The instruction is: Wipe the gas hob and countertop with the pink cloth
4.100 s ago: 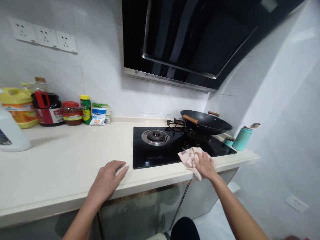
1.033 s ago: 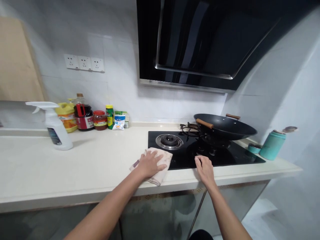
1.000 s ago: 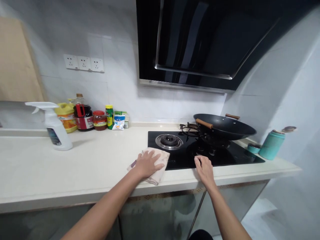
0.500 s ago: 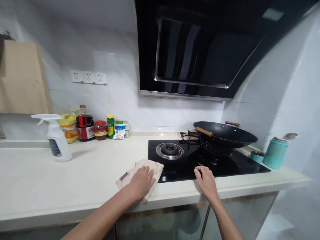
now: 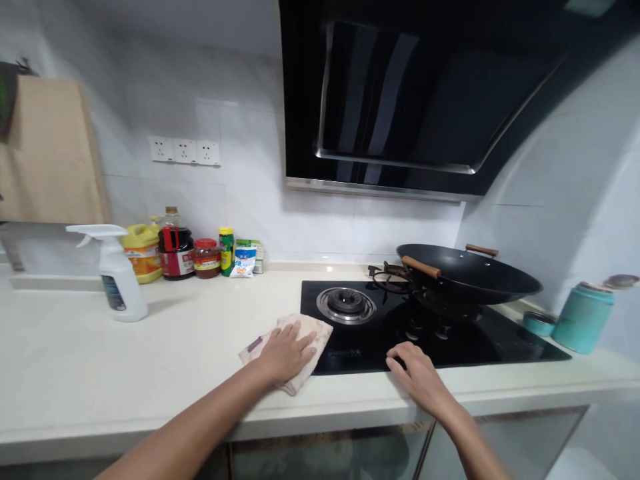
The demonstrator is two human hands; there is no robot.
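Note:
My left hand (image 5: pixel 289 352) lies flat on a folded pale pink cloth (image 5: pixel 311 328), its fingers spread. The cloth rests across the white countertop and the front left corner of the black gas stove (image 5: pixel 360 347). My right hand (image 5: pixel 414 375) is at the stove's front edge, with loosely bent fingers, the thumb apart from them and nothing held. Behind it are two control knobs (image 5: pixel 414 330). A bare left burner (image 5: pixel 346 303) lies beyond the cloth. On the right burner sits a black wok (image 5: pixel 473 273) with wooden handles.
A white spray bottle (image 5: pixel 118 280) stands on the countertop (image 5: pixel 185 353) at left. Along the wall are a yellow jug (image 5: pixel 143 253), a dark sauce bottle (image 5: pixel 176 250), a red-lidded jar (image 5: pixel 207 259), a green shaker (image 5: pixel 227 253) and packets (image 5: pixel 243 262). At right stands a teal canister (image 5: pixel 584 319). A range hood (image 5: pixel 400 100) hangs above.
The camera view has shifted, so the stove and wok sit farther right in the picture. My left hand still lies on the cloth; my right hand's thumb and fingers are farther apart.

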